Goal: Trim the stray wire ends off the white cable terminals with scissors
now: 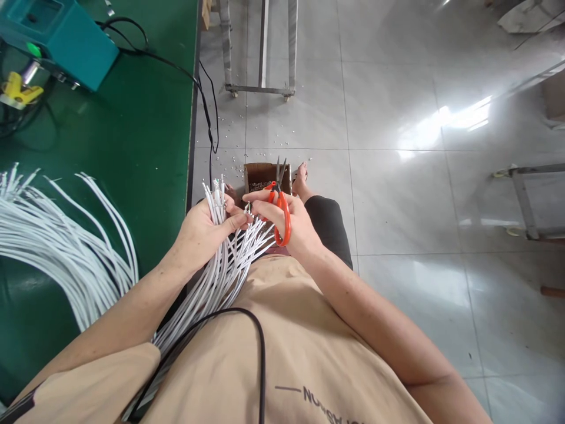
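Up close, the left hand (207,229) grips a bundle of white cables (229,262) trailing toward seven o'clock, and here's the right hand (300,228), curled around orange-handled scissors (288,219) pointing to twelve, fingertips at the cable ends! Just beyond, at twelve, sits an open cardboard box (265,171). At nine, a second cable bundle (57,235) fans across the green worktop (150,118); at ten, a teal machine (83,47).

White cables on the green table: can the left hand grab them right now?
Probably not yet: the left hand is holding another cable bundle. Freed, it likely could; nothing seems to cover the white cables.
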